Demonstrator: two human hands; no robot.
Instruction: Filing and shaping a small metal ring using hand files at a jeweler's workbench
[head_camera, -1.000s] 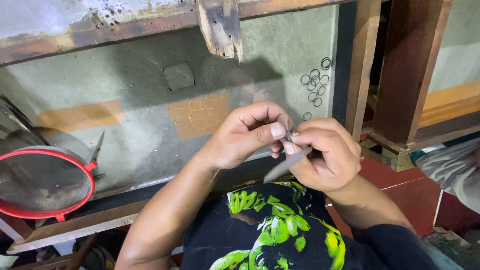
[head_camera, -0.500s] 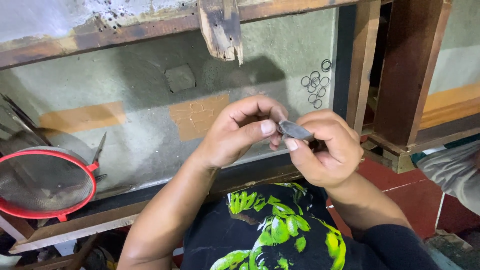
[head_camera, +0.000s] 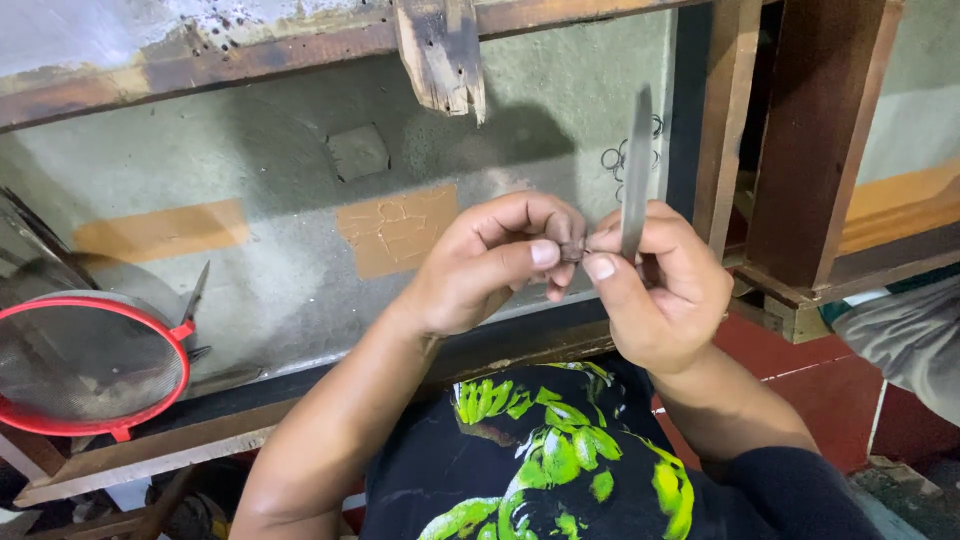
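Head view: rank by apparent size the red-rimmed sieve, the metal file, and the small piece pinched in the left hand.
1. red-rimmed sieve, largest, though partly cut off by the frame edge.
2. metal file, long and thin, upright in the right hand.
3. small piece, mostly hidden by the left hand fingertips.

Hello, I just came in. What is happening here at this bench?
A person holds a small dark piece pinched between the fingertips of the left hand. The right hand holds a thin metal file, which stands nearly upright beside the piece. Both hands are above the worn bench. A red-rimmed sieve lies at the left, and some small wire rings lie behind the hands.
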